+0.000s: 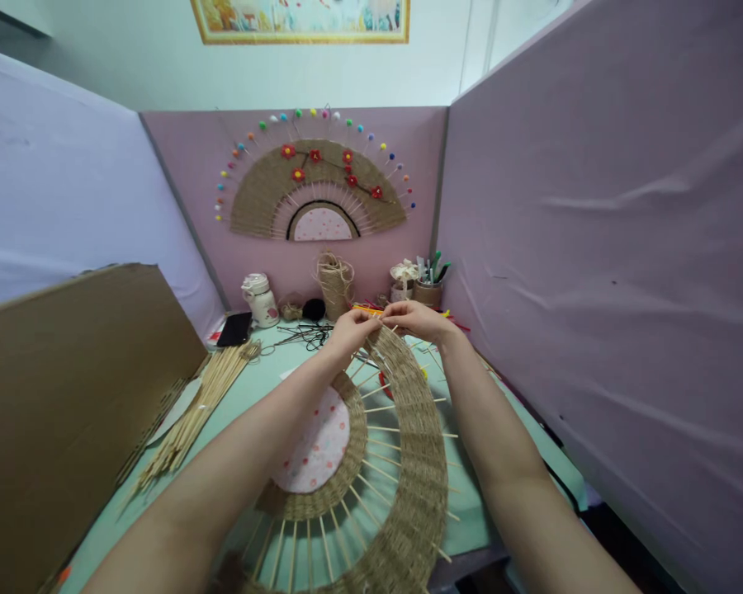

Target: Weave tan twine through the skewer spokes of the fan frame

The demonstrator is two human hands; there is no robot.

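A woven twine fan frame (418,421) with thin wooden sticks stands tilted before me, its lower end running out of view at the bottom. Its inner half-round carries white cloth with pink dots (315,445), partly covered by my left forearm. At the fan's far end my left hand (354,332) pinches the woven edge. Close beside it, my right hand (418,320) has its fingers closed on the same end, near a stick tip. Whether a loose strand of twine runs between the fingertips is too small to tell.
A bundle of wooden sticks (204,404) lies left, beside a cardboard sheet (80,412) and a black phone (235,329). Behind stand a white jar (261,300), a twine spool (335,285) and a pen holder (428,292). A finished-looking fan (328,169) hangs on the pink back panel.
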